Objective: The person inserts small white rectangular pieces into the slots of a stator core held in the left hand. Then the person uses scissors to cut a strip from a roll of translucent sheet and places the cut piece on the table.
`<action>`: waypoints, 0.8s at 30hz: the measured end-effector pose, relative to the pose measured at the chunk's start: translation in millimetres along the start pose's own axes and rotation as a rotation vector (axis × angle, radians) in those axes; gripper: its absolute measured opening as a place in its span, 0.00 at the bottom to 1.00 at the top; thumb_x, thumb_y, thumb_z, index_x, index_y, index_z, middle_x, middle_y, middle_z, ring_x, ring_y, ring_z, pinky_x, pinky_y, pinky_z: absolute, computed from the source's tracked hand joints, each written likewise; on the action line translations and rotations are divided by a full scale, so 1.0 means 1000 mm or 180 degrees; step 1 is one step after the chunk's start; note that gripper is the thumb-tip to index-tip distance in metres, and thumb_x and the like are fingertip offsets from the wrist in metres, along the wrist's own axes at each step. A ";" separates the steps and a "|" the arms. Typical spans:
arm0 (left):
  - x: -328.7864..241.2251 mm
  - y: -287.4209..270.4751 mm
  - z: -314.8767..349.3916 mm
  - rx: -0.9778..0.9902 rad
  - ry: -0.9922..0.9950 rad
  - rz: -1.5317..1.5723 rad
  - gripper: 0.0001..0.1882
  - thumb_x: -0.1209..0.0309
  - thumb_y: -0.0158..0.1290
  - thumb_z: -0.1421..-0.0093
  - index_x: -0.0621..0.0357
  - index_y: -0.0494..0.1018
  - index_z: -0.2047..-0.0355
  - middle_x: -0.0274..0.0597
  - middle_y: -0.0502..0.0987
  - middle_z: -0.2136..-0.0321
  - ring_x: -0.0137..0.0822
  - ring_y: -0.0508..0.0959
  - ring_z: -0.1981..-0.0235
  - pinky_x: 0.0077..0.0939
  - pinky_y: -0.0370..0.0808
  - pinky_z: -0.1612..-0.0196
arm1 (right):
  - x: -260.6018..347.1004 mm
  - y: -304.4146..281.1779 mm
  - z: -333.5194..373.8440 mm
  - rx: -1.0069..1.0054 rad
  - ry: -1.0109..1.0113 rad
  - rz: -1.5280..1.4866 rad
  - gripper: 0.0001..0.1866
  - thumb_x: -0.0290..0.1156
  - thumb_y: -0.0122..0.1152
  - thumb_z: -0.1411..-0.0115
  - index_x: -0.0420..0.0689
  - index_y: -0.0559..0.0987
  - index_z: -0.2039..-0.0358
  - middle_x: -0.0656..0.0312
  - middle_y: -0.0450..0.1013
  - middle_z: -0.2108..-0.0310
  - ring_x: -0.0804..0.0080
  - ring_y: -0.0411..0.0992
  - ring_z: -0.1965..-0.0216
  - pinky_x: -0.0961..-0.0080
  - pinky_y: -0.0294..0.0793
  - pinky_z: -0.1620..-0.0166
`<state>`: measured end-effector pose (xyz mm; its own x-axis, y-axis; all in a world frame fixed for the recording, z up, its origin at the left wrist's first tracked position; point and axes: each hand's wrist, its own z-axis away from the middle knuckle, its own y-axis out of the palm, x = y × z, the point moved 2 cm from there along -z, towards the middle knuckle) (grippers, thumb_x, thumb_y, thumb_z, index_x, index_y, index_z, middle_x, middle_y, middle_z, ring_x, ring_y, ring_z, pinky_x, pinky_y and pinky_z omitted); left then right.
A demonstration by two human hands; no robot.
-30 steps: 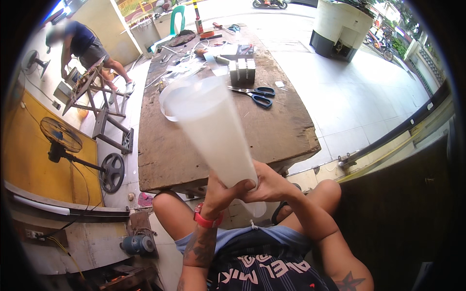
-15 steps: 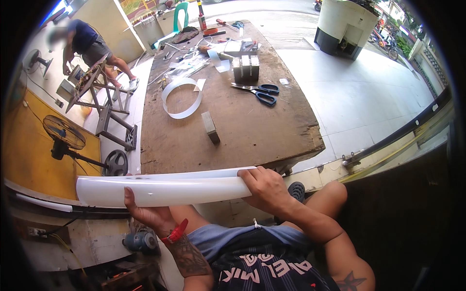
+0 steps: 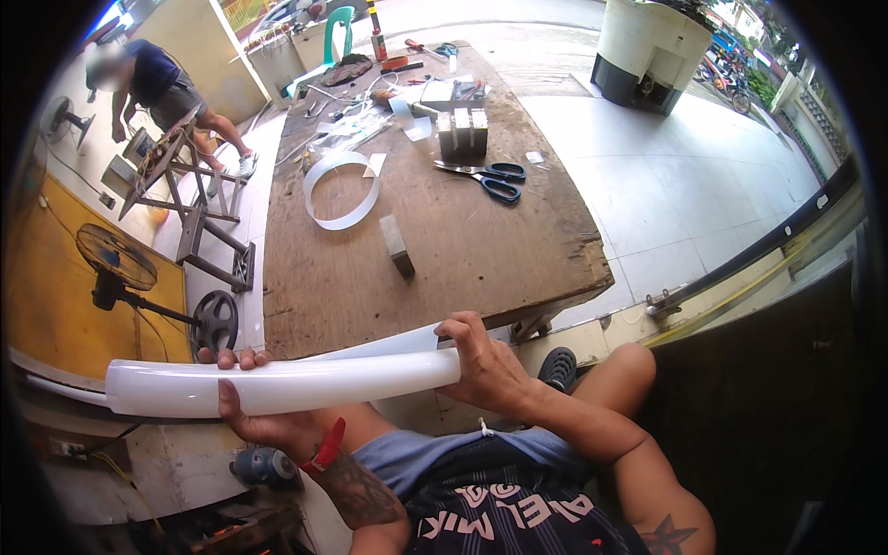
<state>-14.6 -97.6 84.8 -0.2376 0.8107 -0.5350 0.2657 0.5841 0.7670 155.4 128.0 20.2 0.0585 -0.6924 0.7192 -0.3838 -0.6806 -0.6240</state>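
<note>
Across my lap, in front of the table's near edge, lies a rolled white plastic sheet (image 3: 314,387) held up by both hands. My left hand (image 3: 242,398) wraps it from below, thumb on the near side and fingertips showing over the far side. My right hand (image 3: 483,368) grips the sheet's right end, with a loose flap of the sheet standing up beside the fingers. On the wooden table (image 3: 324,287) ahead are a small grey metal block (image 3: 396,246), a ring of translucent white strip (image 3: 313,202) and dark-handled scissors (image 3: 500,182) lying spread.
Stacked metal blocks (image 3: 462,134) stand beyond the scissors, with tools and plastic scraps farther back. Left of the table are a fan (image 3: 118,259) and a wooden stand (image 3: 190,236), where another person (image 3: 166,79) bends. A blue power tool (image 3: 264,465) sits low at left.
The sheet has moved left and slightly down with both hands and is rolled narrower. My left fingertips now show over its far side. The other person has shifted slightly.
</note>
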 end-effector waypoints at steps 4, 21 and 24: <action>0.000 0.009 -0.009 0.1909 -0.0718 0.1943 0.20 0.68 0.59 0.39 0.54 0.65 0.50 0.35 0.74 0.67 0.34 0.78 0.69 0.34 0.78 0.55 | -0.007 -0.012 -0.007 0.1360 0.0181 -0.1660 0.55 0.36 0.82 0.52 0.46 0.57 0.30 0.46 0.72 0.44 0.52 0.78 0.51 0.62 0.78 0.47; 0.024 0.050 0.023 0.2302 -0.1304 0.1682 0.08 0.72 0.53 0.31 0.55 0.66 0.56 0.35 0.73 0.70 0.27 0.76 0.69 0.29 0.76 0.59 | 0.017 -0.015 -0.013 0.2547 0.0165 -0.1343 0.25 0.34 0.74 0.50 0.40 0.78 0.52 0.49 0.82 0.61 0.49 0.82 0.57 0.61 0.80 0.51; 0.034 0.041 0.024 0.1237 -0.1005 0.0773 0.10 0.73 0.55 0.31 0.56 0.67 0.54 0.34 0.72 0.70 0.24 0.74 0.70 0.26 0.76 0.62 | 0.013 -0.012 -0.005 0.2331 0.0463 -0.1302 0.26 0.33 0.76 0.50 0.41 0.76 0.52 0.46 0.81 0.57 0.49 0.81 0.53 0.62 0.79 0.50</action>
<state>10.6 -45.3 89.8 0.1492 0.8616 -0.4851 0.6172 0.3022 0.7265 156.0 128.3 38.2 -0.0754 -0.3547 0.9319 0.3380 -0.8884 -0.3108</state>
